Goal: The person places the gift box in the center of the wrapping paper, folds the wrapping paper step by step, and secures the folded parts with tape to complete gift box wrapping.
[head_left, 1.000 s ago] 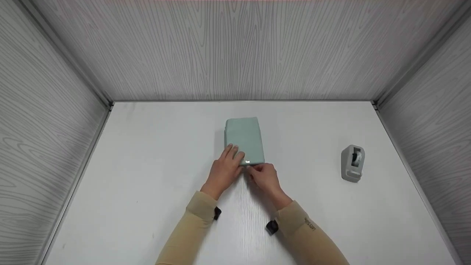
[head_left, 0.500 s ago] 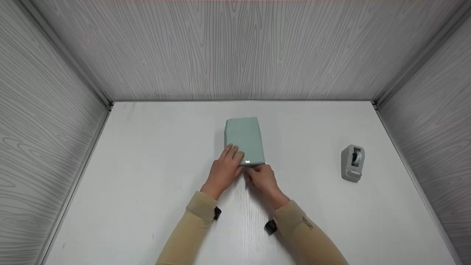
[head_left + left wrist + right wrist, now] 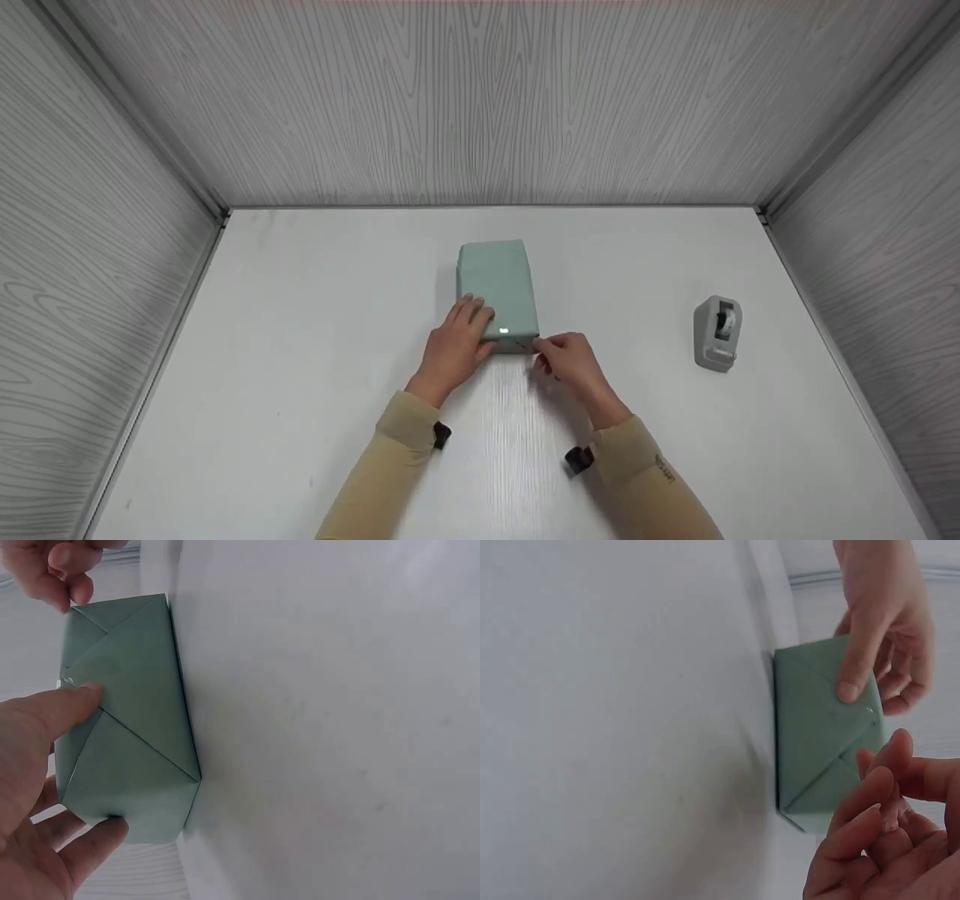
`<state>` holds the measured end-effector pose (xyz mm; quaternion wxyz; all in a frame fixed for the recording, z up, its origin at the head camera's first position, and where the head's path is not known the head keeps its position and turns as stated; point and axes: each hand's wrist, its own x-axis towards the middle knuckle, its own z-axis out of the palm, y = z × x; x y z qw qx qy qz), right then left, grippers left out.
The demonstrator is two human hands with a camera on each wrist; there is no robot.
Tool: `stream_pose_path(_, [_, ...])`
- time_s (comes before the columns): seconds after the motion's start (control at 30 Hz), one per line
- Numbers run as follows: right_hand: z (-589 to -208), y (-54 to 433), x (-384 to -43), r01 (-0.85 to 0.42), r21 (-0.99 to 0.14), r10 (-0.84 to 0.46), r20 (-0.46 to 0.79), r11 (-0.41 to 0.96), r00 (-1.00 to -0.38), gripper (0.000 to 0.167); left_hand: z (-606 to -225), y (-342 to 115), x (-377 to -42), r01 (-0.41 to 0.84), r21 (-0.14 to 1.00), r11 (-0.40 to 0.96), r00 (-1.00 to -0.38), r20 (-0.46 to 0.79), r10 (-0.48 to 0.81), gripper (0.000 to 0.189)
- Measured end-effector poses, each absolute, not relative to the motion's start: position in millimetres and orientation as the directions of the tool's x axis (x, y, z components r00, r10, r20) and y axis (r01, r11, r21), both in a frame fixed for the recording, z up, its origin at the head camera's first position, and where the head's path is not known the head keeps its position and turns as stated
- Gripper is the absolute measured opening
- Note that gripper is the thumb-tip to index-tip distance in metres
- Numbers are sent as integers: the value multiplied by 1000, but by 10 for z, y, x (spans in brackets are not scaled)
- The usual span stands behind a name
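Note:
A box wrapped in pale green paper [image 3: 499, 281] lies on the white table, its folded end toward me. My left hand [image 3: 452, 349] grips its near left part, fingers over the top and side. In the left wrist view the left thumb [image 3: 79, 699] presses on the folded end, beside a small shiny spot like clear tape [image 3: 69, 681]. At the near right corner of the box is my right hand [image 3: 571, 364], fingers curled, thumb and forefinger tips close together. Whether those fingertips pinch the paper edge or anything else, I cannot tell.
A grey tape dispenser [image 3: 718, 334] with a roll in it stands on the right side of the white table [image 3: 315, 315]. Grey wood-patterned panels [image 3: 480, 105] enclose the table at the back and both sides.
My right hand has moved right, from the middle of the box's near edge to its right corner, baring the folded end. The left hand and box have barely shifted.

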<state>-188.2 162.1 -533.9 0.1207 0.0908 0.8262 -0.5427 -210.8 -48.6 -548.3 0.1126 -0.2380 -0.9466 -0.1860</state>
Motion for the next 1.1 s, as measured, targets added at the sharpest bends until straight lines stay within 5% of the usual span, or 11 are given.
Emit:
stream_pose_path(0.37, [-5284,1829,-2116,229,-927,63,-220,296,-973,35,-5437,-604,-2158,410,586,699,-912,263,315,39])
stream_pose_path(0.77, [-5286,1690,-2446,273,-905,-60,-308,327,-950,55,-5434,-605,-2377,14,774,633,-994,-57,91,54])
stream_pose_path(1.1, [-5287,1638,-2470,253,-892,-67,-298,374,-952,55,-5440,-591,-2402,10,827,562,-989,-74,126,51])
